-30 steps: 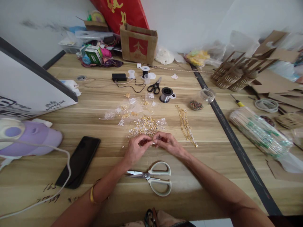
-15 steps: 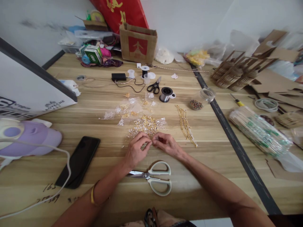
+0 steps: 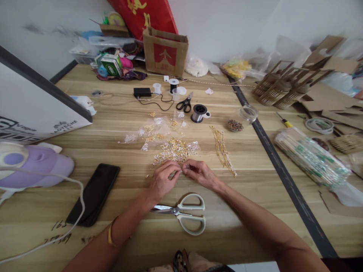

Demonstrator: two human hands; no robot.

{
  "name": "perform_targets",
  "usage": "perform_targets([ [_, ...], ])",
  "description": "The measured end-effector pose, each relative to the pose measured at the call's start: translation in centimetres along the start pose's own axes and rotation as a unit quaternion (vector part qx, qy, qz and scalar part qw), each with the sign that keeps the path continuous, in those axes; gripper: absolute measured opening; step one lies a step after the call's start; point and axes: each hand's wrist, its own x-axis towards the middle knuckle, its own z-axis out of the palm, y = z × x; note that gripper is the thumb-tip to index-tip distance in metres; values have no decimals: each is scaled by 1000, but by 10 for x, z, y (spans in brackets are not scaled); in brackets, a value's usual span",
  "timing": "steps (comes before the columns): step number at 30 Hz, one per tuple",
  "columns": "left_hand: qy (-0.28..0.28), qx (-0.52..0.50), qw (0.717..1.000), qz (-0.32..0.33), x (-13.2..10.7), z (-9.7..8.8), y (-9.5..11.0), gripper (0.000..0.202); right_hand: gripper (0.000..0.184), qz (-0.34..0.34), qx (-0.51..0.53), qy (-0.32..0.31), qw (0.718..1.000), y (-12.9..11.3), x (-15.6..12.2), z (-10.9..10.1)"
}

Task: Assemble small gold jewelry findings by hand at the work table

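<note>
My left hand [image 3: 165, 179] and my right hand [image 3: 199, 173] meet fingertip to fingertip over the wooden table. Both are closed in a pinch on something too small to make out. Just beyond them lies a pile of gold and silver jewelry findings [image 3: 173, 149]. Clear rings in a small bag [image 3: 194, 147] sit at its right side. Farther right, several gold chains [image 3: 220, 149] are stretched out in a bundle. Nearer my body, white-handled scissors [image 3: 181, 212] rest on the table, their blade tips partly behind my left forearm.
To the left are a black phone [image 3: 95, 194], a white cable [image 3: 82, 196] and a purple device [image 3: 42, 166]. Black scissors [image 3: 184, 104], a wire spool [image 3: 199, 113] and a bowl of beads [image 3: 235, 125] stand farther back. Packed sticks [image 3: 312, 156] lie at the right.
Hardly anything differs. Both hands keep the same pinch at nearly the same spot, with only a very slight shift of the fingers.
</note>
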Motion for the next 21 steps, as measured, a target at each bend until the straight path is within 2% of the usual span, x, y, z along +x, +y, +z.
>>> perform_targets([
  [6,-4,-29,998,-60,-1,1,-3,8,19,0,-1,-6,1000,-3,0,-2],
  [14,-64,-26,987,-143,7,-5,5,9,18,-4,0,7,1000,0,0,-1],
  [21,-78,-58,978,-185,7,-5,6,8,13,-23,-9,34,999,6,1,2],
])
